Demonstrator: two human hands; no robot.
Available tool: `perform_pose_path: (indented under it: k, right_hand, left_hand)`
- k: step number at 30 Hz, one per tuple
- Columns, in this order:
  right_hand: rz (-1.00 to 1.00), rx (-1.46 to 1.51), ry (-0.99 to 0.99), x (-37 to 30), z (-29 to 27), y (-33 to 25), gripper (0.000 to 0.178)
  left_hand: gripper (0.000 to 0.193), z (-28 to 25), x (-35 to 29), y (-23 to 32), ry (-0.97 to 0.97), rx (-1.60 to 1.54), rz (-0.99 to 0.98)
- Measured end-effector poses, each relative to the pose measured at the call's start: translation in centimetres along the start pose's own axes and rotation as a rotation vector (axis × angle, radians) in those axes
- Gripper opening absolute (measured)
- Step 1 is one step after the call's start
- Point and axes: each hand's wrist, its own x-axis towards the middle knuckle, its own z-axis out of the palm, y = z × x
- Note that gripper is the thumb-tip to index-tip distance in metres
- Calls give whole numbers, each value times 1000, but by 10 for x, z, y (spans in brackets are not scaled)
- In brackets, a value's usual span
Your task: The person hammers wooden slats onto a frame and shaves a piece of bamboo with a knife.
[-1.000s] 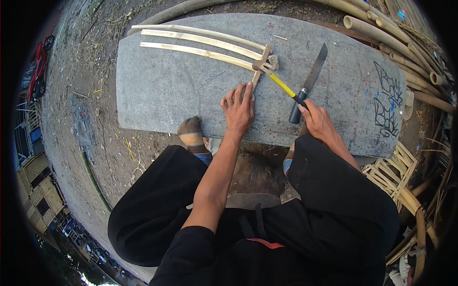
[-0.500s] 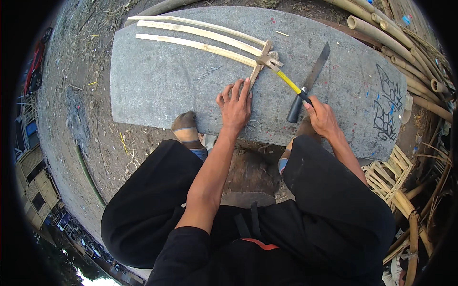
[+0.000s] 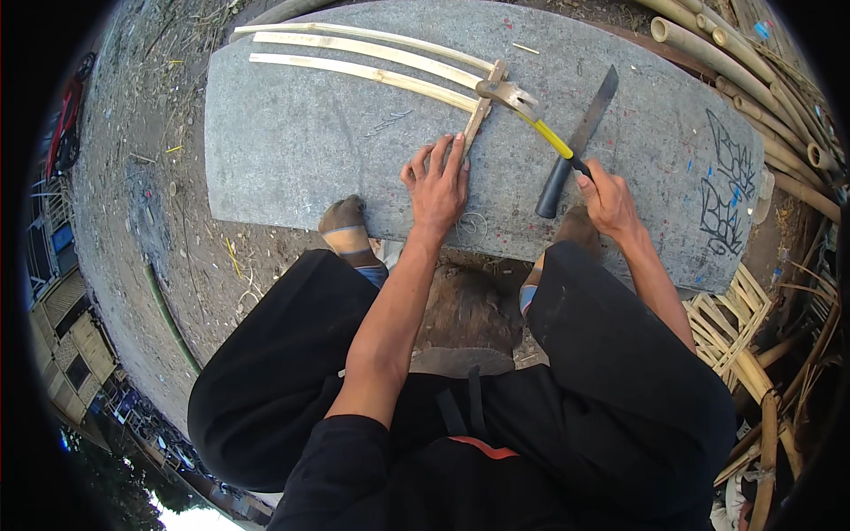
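Note:
My right hand [image 3: 611, 199] is closed around the black grip of a claw hammer [image 3: 553, 139] with a yellow shaft. Its metal head is over the crosspiece [image 3: 479, 115]; whether it touches is unclear. Three pale bamboo strips [image 3: 367, 73] run leftward from this short wooden crosspiece. At the crosspiece's near end, my left hand [image 3: 436, 188] holds it against the grey board [image 3: 292, 150], fingertips pressed down. A machete [image 3: 591, 115] with a dark handle lies right of the hammer. Several loose nails [image 3: 388, 122] lie below the strips.
My feet, such as the left foot [image 3: 345, 226], rest at the board's near edge. Bamboo poles [image 3: 708, 66] are piled at the far right. A woven bamboo piece [image 3: 730, 323] sits by my right knee. A small loose stick [image 3: 525, 48] lies on the board's far side.
The hammer head has shifted slightly away from me along the crosspiece, and my right hand has moved a little to the right. My left hand keeps its place on the crosspiece.

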Motion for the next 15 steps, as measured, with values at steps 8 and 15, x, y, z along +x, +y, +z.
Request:
perform_pose_path:
  k: [8, 15]
  right_hand:
    - [6, -92, -39, -3, 5, 5, 30]
    - [-99, 14, 14, -5, -1, -3, 29]
  left_hand:
    - [50, -3, -4, 1, -25, -13, -12]
    - [51, -3, -1, 2, -19, -27, -14]
